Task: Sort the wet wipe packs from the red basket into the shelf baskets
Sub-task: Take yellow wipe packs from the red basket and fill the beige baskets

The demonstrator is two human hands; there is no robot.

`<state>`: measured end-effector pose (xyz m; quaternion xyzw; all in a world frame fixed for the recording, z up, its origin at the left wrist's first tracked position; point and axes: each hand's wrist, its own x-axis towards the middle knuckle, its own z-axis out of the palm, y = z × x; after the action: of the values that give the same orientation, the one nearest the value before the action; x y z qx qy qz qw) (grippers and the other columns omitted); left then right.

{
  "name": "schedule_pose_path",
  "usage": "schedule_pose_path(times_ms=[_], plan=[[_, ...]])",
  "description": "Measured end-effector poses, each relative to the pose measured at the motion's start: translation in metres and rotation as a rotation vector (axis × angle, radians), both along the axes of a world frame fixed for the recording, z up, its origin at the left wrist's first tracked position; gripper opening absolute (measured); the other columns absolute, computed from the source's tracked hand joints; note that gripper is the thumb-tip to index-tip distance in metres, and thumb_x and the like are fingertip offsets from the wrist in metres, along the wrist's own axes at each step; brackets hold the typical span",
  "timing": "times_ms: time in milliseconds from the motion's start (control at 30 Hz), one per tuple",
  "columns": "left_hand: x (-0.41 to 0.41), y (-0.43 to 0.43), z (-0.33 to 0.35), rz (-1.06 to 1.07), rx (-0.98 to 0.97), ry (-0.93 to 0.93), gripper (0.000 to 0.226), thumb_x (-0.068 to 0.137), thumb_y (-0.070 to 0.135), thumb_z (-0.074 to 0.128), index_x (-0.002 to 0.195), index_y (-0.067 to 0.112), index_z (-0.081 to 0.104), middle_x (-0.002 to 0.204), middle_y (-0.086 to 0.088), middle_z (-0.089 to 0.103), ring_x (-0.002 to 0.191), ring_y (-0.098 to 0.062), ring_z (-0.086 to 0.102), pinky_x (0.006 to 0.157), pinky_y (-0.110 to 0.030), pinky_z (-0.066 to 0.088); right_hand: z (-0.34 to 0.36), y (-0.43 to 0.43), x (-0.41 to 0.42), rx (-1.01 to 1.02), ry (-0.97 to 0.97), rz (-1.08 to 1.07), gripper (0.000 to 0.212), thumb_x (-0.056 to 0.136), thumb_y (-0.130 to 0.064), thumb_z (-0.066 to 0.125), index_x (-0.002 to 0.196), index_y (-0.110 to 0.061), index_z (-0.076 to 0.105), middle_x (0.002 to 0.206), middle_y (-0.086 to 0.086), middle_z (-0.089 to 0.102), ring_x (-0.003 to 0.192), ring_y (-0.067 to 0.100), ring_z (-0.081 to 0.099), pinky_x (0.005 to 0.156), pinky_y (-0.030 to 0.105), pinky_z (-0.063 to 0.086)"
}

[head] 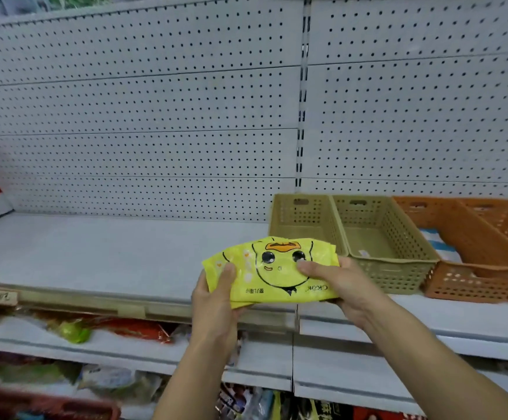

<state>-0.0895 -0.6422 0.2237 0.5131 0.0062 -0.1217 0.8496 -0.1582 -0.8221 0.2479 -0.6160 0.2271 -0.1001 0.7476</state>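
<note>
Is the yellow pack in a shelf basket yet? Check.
No, the left hand and right hand hold the yellow pack in front of the khaki baskets.

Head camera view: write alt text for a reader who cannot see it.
A yellow wet wipe pack with a cartoon duck face is held at its ends by the left hand and right hand, before a grey shelf. On the shelf to the right stand two tan baskets and orange baskets side by side.

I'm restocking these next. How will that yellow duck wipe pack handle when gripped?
Probably soft, floppy: the yellow pack curves between the left hand and right hand. Its glossy film looks slippery. Flat shape, so rolling seems unlikely.
</note>
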Motion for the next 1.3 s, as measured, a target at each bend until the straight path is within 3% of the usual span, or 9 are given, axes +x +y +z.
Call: schedule_pose_path(times_ms=[133,267,400,567,900,1033,1133,1200,1300], plan=[[0.066,-0.011,0.006,0.079,-0.011,-0.002,0.024,0.097,0.016,0.056,0.120,0.013,0.060,0.103,-0.008,0.072,0.086,-0.023,0.070,0.063,-0.037,0.061,0.016,-0.053,0.055,-0.043,-0.047,-0.259,0.027,0.072,-0.013,0.080,0.097,-0.010,0.069,0.084,0.003,0.076,0.080,0.020,0.071,0.084,0.039,0.054],[0.129,-0.019,0.006,0.079,0.030,-0.007,0.024,0.097,0.017,0.057,0.121,0.015,0.060,0.109,-0.009,0.070,0.092,-0.026,0.069,0.071,-0.041,0.059,0.019,-0.105,0.115,-0.247,0.067,-0.462,0.047,0.077,-0.025,0.078,0.114,-0.001,0.060,0.110,0.008,0.066,0.099,0.025,0.063,0.085,0.034,0.048],[0.174,-0.033,0.005,0.033,0.030,0.028,0.025,0.097,0.017,0.056,0.122,0.015,0.060,0.114,-0.010,0.070,0.102,-0.029,0.068,0.077,-0.043,0.056,0.008,-0.126,0.169,-0.429,0.225,-0.445,0.049,0.077,-0.026,0.077,0.110,0.005,0.060,0.116,0.021,0.065,0.104,0.036,0.063,0.092,0.047,0.049],[0.206,-0.045,-0.001,0.011,0.019,0.077,0.027,0.097,0.018,0.056,0.124,0.015,0.060,0.113,-0.008,0.070,0.101,-0.028,0.067,0.075,-0.041,0.056,-0.013,-0.134,0.221,-0.550,0.392,-0.367,0.052,0.092,-0.012,0.061,0.136,0.005,0.039,0.140,0.020,0.046,0.127,0.034,0.045,0.100,0.039,0.039],[0.228,-0.060,-0.010,-0.044,-0.006,0.091,0.027,0.097,0.018,0.055,0.123,0.014,0.061,0.113,-0.008,0.072,0.103,-0.028,0.069,0.072,-0.039,0.059,-0.060,-0.154,0.263,-0.646,0.623,-0.316,0.016,0.091,-0.006,0.056,0.103,0.001,0.048,0.080,0.009,0.054,0.067,0.024,0.052,0.061,0.028,0.039],[0.231,-0.067,-0.010,-0.037,-0.019,0.105,0.027,0.097,0.018,0.056,0.123,0.013,0.061,0.112,-0.008,0.072,0.101,-0.028,0.069,0.070,-0.039,0.060,-0.066,-0.146,0.264,-1.132,0.538,-0.244,0.078,0.081,-0.002,0.064,0.143,-0.002,0.016,0.136,0.021,0.039,0.120,0.036,0.048,0.087,0.037,0.049],[0.235,-0.072,-0.009,-0.033,-0.034,0.115,0.026,0.097,0.017,0.056,0.122,0.014,0.062,0.112,-0.008,0.072,0.099,-0.028,0.069,0.070,-0.039,0.060,-0.066,-0.142,0.260,-1.586,0.579,-0.060,0.074,0.079,-0.006,0.059,0.144,-0.010,0.025,0.149,0.016,0.025,0.139,0.033,0.023,0.113,0.043,0.028],[0.236,-0.077,-0.008,-0.039,-0.050,0.123,0.026,0.097,0.018,0.055,0.122,0.014,0.062,0.112,-0.009,0.072,0.101,-0.029,0.069,0.071,-0.041,0.061,-0.072,-0.139,0.258,-1.428,0.705,0.183,0.057,0.085,-0.012,0.052,0.140,-0.014,0.036,0.149,0.011,0.027,0.137,0.031,0.026,0.109,0.045,0.034],[0.234,-0.084,-0.007,-0.052,-0.063,0.113,0.027,0.100,0.025,0.050,0.121,0.013,0.061,0.113,-0.010,0.072,0.103,-0.031,0.069,0.073,-0.042,0.061,-0.081,-0.139,0.254,-1.140,0.844,0.520,0.064,0.094,-0.022,0.047,0.151,-0.017,0.019,0.160,0.008,0.008,0.143,0.032,0.021,0.111,0.041,0.032]])
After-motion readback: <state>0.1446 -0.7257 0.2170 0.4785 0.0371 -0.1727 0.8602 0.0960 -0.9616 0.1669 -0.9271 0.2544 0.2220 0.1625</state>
